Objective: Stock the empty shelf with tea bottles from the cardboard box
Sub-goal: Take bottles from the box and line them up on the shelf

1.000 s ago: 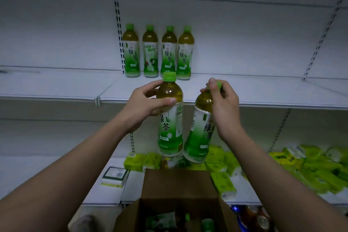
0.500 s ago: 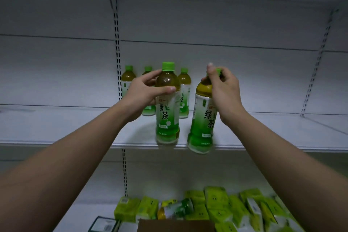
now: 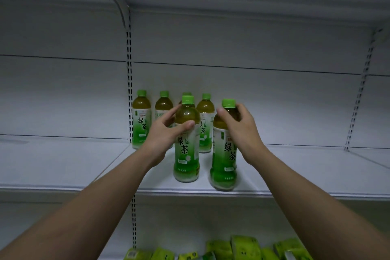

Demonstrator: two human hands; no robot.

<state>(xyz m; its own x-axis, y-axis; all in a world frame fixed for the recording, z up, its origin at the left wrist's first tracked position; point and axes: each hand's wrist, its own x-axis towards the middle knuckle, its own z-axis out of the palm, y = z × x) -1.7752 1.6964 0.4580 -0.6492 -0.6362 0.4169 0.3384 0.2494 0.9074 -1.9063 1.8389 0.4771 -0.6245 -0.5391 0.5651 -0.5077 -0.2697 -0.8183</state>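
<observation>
left hand (image 3: 163,135) gripping a clear green-capped tea bottle (image 3: 187,143) on the white metal shelf (image 3: 63,167), right hand (image 3: 242,131) clutching another's (image 3: 223,154) neck, its base blurred, third back bottle (image 3: 187,94) mostly hidden

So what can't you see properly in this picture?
- Head view: the third back-row bottle shows only its cap; the left hand's bottle stands in front.
- The second back-row bottle has its label covered by the left hand.
- The right hand's bottle is blurred at its base, so whether it touches the shelf is unclear.
- The green packets are cut off by the bottom edge.
</observation>
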